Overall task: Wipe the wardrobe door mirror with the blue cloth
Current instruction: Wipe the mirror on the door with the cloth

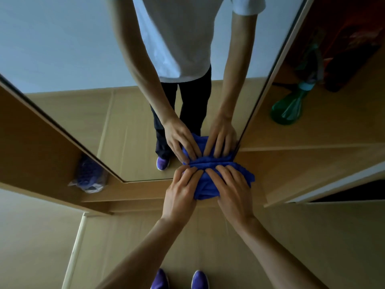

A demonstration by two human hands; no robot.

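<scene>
A pale wooden floor and an open wardrobe are seen. At the left, a plastic bag (89, 176) lies low. The blue cloth (207, 187) is pressed on the lower right corner of the mirror (93, 59) by the left hand (181, 190) and the right hand (231, 190), fingers stretched flat, gripping nothing. A green bottle (289, 109) stands at the right. Wiping seems underway; how much glass is left cannot be told.

A home bedroom: mirrored wardrobe door (116, 84), shelves (308, 147) with belongings.
</scene>
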